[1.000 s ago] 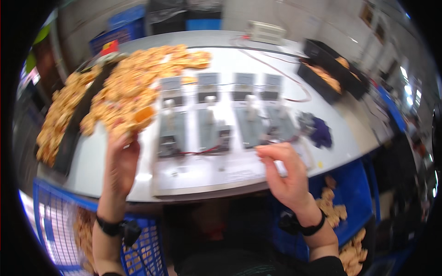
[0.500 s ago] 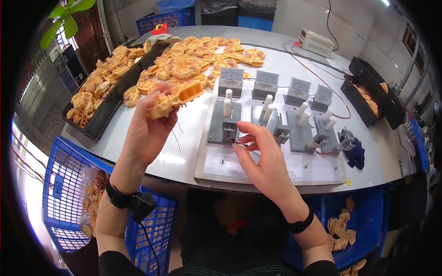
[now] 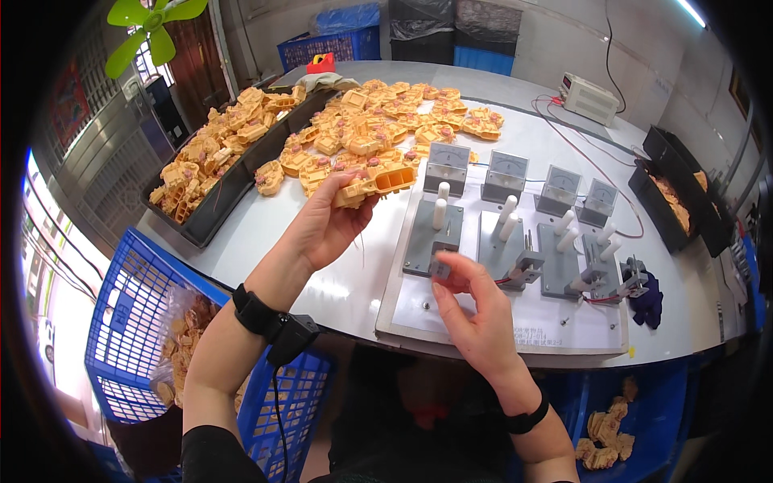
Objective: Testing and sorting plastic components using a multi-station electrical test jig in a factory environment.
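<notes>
My left hand (image 3: 322,229) holds an orange plastic part (image 3: 372,183) lifted above the white table (image 3: 266,233). The part is boxy, with open cells on one end. My right hand (image 3: 475,310) reaches to the leftmost grey test fixture (image 3: 435,233) and its fingertips pinch a small grey clamp at the fixture's front edge. Two white pegs stand up from that fixture. Three more grey fixtures with white pegs stand in a row to the right on a white board (image 3: 515,322), each with a square meter (image 3: 448,165) behind it.
A heap of orange parts (image 3: 378,121) covers the table's far left, beside a black tray (image 3: 209,173) full of them. Blue crates (image 3: 137,322) stand below the table's near edge. A second black tray (image 3: 672,197) and a white power box (image 3: 589,97) lie to the right. Red wires cross the table.
My left hand picked an orange part from the heap and brought it toward the fixtures. My right hand moved from the board's front right to the leftmost fixture's clamp.
</notes>
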Demonstrator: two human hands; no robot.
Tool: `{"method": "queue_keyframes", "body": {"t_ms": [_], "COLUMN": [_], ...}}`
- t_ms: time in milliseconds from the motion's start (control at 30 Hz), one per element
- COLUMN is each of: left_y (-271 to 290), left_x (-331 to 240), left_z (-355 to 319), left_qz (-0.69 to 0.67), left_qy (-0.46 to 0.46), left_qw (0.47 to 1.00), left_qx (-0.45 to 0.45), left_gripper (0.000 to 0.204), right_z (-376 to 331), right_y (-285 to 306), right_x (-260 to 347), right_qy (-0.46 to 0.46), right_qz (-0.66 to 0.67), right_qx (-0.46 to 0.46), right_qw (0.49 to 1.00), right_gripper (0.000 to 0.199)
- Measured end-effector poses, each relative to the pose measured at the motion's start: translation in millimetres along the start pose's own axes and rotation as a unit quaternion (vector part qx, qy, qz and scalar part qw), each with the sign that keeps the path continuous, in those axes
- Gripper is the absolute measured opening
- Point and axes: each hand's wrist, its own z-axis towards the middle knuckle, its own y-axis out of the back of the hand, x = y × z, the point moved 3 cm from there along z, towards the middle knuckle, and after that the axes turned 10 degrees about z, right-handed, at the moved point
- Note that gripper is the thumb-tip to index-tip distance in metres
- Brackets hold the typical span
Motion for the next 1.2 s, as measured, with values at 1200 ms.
{"method": "queue_keyframes", "body": {"t_ms": [1200], "left_y": [-92.1], "left_x": [-3.2], "left_z": [-1.9], "left_qz": [0.676], "left_qy": [-0.347], "left_qw": [0.624], "left_qx": [0.181], "left_gripper": [0.040], "right_z": [-2.6], "right_y": [5.9], "right_x": [1.2], "right_qy": [0.051], "right_qz": [0.023], "right_qx": [0.022], "right_qw": [0.998], "right_gripper": [0.040]}}
